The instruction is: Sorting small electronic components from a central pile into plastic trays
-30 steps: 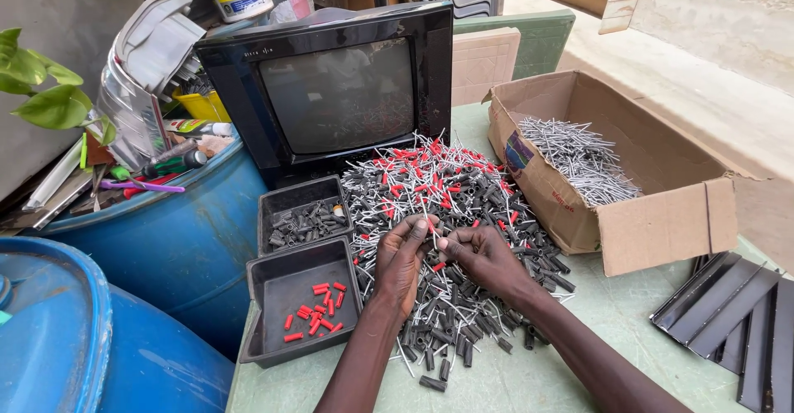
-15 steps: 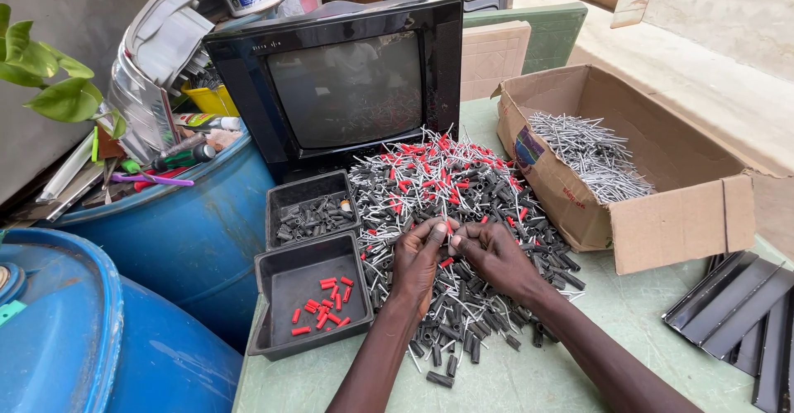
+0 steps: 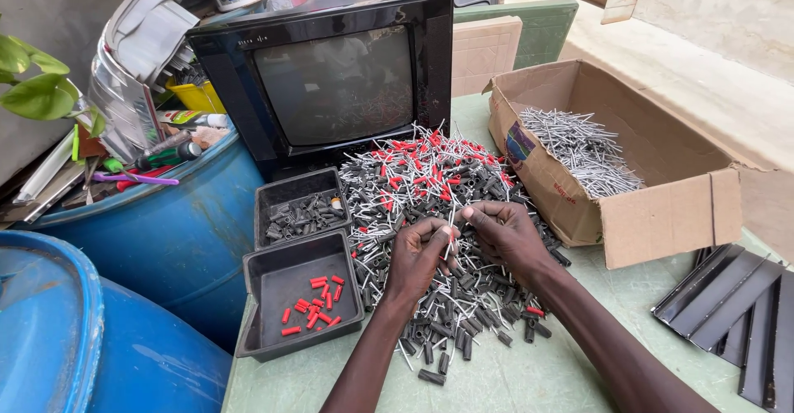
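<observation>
Since half a second ago we see the hands barely shifted; both stay on the pile [image 3: 430, 214] on the counter [image 3: 529, 380]. Left of the pile: tray [image 3: 273, 285] with red caps [image 3: 314, 304]. Left hand [image 3: 418, 256] curled, fingers [image 3: 442, 233] pinching a thin pin [image 3: 452, 231] at the pile's near middle. Right hand [image 3: 506, 235] fingers closed on the same pin. Right of the pile: box [image 3: 662, 214]. Sorting appears ongoing.

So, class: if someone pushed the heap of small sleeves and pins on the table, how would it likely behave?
The heap would probably spread, not slide whole: its pieces lie loose. The short round sleeves at the edge look apt to roll. The thin pins seem light and stiff.
</observation>
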